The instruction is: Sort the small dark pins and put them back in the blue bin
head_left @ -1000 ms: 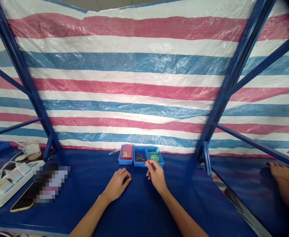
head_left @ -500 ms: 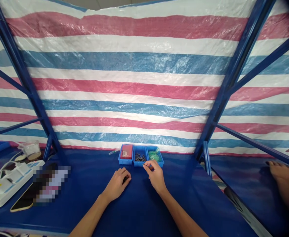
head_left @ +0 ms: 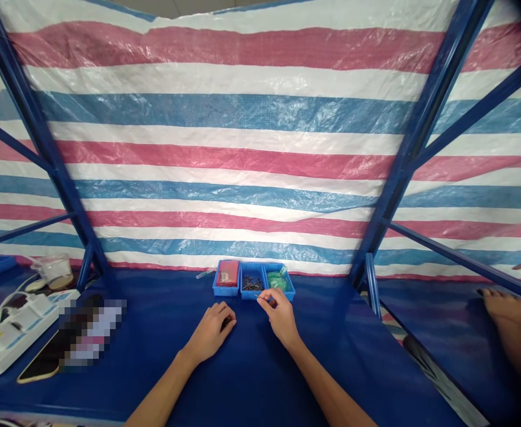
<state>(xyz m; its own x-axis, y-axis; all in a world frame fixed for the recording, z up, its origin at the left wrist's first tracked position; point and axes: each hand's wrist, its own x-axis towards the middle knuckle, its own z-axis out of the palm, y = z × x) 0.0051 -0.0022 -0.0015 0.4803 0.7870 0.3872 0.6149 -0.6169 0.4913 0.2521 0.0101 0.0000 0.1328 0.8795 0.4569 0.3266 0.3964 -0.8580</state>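
My right hand [head_left: 280, 314] is closed in a pinch just in front of the blue bins, thumb against fingertips. A thin dark screw [head_left: 257, 296] pokes out to the left from that pinch. Behind it, the middle blue bin [head_left: 252, 296] holds a heap of dark screws [head_left: 253, 284]. My left hand [head_left: 213, 330] rests on the blue tabletop [head_left: 251, 379] with its fingers curled in. A dark gap shows under those fingers, and I cannot make out what is in it.
A red packet [head_left: 228, 273] fills the left bin; green plastic bags [head_left: 277, 280] fill the right one. At left lie a phone [head_left: 42, 357] and a power strip [head_left: 2, 350] with cables. Blue frame posts [head_left: 389, 196] flank the table. At right, another person's hand [head_left: 504, 308] shows.
Both hands stay almost in place. The thumb and fingertips of my right hand have shifted slightly, and the screw's end now sticks out more visibly to the left.
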